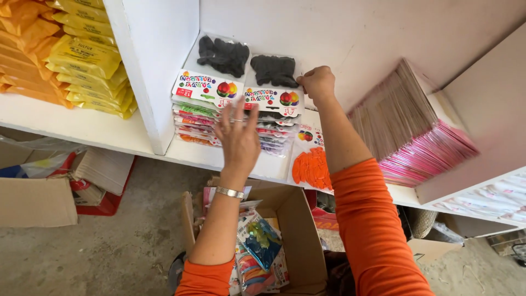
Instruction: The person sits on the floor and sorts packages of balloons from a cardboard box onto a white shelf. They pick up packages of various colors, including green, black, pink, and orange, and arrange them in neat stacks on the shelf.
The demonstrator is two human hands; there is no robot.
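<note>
On the white shelf (109, 129), the left hand (238, 137) lies spread on the balloon-packet stacks (205, 112); the right hand (316, 82) pinches the top black-balloon packet (274, 82) by its edge

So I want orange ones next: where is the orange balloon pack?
The orange balloon pack lies alone at the shelf's front edge, right of the balloon-pack stacks, under the right forearm.

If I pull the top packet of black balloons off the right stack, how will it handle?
Probably floppy: the top packet is a thin clear bag with a card header. Likely very light, holding only small uninflated balloons. The glossy plastic may slide on the stack beneath, so the left hand resting there and the right hand at its corner seem sensible.
</note>
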